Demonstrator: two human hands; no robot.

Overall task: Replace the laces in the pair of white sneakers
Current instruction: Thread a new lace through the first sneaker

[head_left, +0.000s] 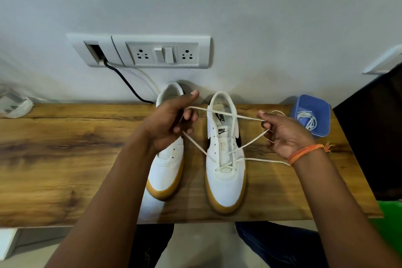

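White lace point(219, 113) threaded through lowest eyelets of right-side sneaker point(225, 159); crossed once near toe, both strands pulled up and crossing above the shoe. Left hand point(171, 122) pinches one strand, right hand point(287, 132) pinches the other. Second sneaker point(167, 169) just beside, unlaced, partly under left hand. Both stand on wooden worktop point(65, 159). Blue container point(313, 118) holding laces near right hand.
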